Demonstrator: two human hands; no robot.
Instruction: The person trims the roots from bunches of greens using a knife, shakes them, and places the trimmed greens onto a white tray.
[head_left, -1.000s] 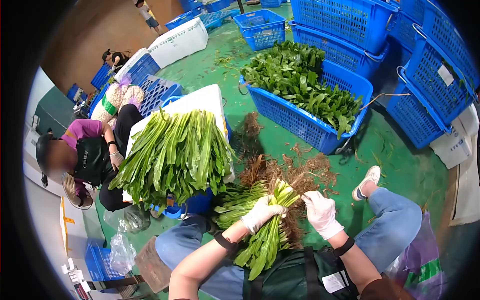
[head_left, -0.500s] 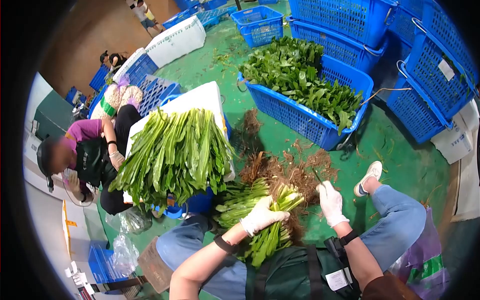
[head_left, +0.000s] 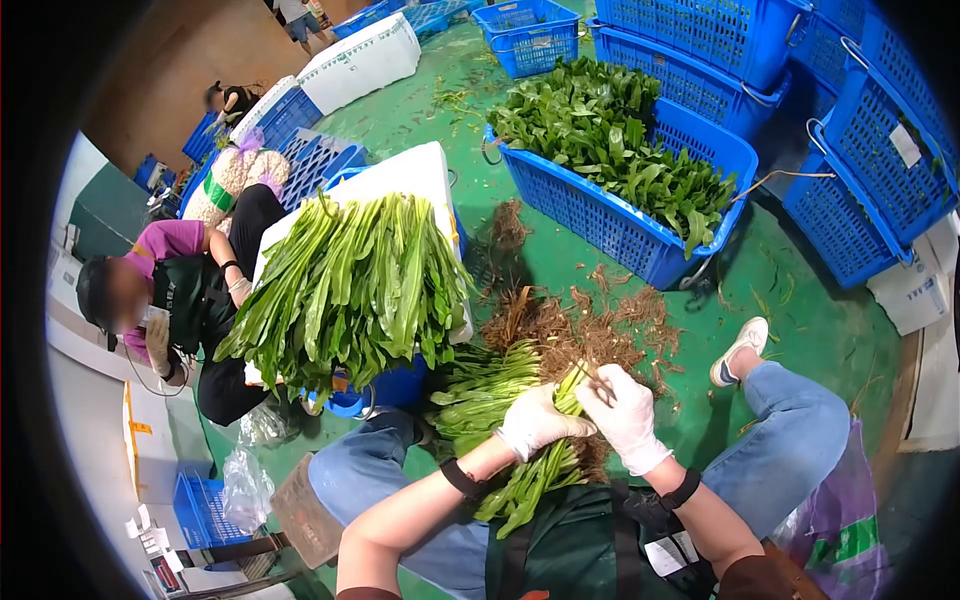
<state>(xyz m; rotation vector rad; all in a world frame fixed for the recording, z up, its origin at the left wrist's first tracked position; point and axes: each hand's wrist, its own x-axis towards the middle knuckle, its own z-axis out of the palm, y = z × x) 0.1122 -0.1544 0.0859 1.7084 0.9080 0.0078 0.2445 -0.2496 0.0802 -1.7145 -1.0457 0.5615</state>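
Bunch of greens (head_left: 528, 478): lies across the lap, its pale stem end inside the left fingers and its leaves trailing back from them toward the person.
Left hand (head_left: 535, 425): white glove, fingers clenched round the stems.
Right hand (head_left: 625, 415): white glove, touching the left one. Its fingers are closed at the root end, just past the left fingers; whether they pinch roots or a blade cannot be told.
Root scraps (head_left: 590, 335): brown heap on the green floor, just beyond both sets of fingers.
Loose greens (head_left: 480, 390): on the floor, just beside the left fingers.
Stacked greens (head_left: 350, 290): piled on a white box (head_left: 400, 185), out to the left of the left fingers.
Blue basket (head_left: 600, 220): full of leaves, well beyond the fingers, past the scraps.
Co-worker (head_left: 185, 300): seated far to the left, behind the stack.
Doing it well: likely best to hold the stems tight and level, work only at the root tips, and let the waste fall forward onto the heap.
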